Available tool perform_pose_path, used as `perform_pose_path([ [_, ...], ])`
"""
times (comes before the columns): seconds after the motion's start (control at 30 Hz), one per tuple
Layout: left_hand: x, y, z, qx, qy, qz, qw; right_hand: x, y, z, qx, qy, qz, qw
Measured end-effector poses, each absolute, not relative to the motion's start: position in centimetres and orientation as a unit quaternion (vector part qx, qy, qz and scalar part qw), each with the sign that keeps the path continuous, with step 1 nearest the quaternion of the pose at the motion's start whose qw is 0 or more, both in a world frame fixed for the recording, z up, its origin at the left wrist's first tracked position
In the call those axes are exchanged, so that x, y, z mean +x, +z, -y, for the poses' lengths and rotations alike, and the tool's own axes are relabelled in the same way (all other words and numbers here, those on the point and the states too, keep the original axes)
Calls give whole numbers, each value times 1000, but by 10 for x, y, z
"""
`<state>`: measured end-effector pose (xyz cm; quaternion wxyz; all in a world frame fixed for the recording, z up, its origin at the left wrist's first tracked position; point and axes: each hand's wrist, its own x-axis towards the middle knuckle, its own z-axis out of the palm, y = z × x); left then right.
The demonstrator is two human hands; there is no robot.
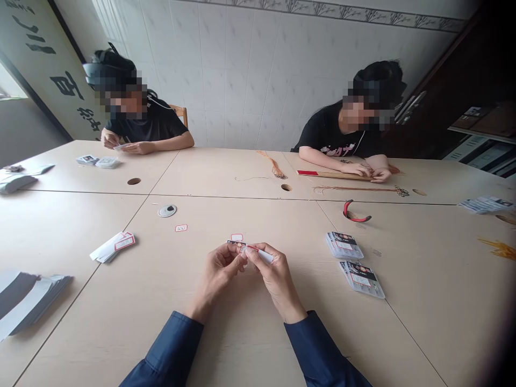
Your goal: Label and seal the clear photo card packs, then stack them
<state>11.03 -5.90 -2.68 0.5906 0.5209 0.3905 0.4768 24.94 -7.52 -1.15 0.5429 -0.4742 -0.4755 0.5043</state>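
Centrally, over the table [248, 346], left hand [220, 270] and right hand [278, 277] sit fingertips close. Right pinches a white strip [266, 257], long axis sloping down rightward; left pinches a card [235, 243] off the strip's upper-left end, contact unclear.

"How are the arms set?"
"The left forearm [171, 344] and the right forearm [318, 344], both in dark blue, slant inward from below; the wrists [296, 310] are bare."
"And the hands?"
"The left hand [220, 266] and the right hand [273, 269] meet at the middle, fingertips close together; each pinches between thumb [237, 264] and curled fingers [268, 248]; the knuckles point forward."
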Motion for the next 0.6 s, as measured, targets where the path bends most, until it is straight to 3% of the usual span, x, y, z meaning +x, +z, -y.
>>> perform_pose_path([
  [0.17, 93, -26, 52, 612, 494, -476, 393, 254, -19, 73, -508, 480, 464, 544],
  [0.3, 78, -39, 47, 747, 382, -488, 240, 256, -22, 73, -522, 484, 452, 537],
  [0.43, 76, -50, 46, 820, 281, -472, 159, 256, -22, 71, -533, 485, 438, 537],
  [0.6, 81, -46, 46, 823, 289, -471, 129, 255, -18, 70, -531, 492, 436, 535],
])
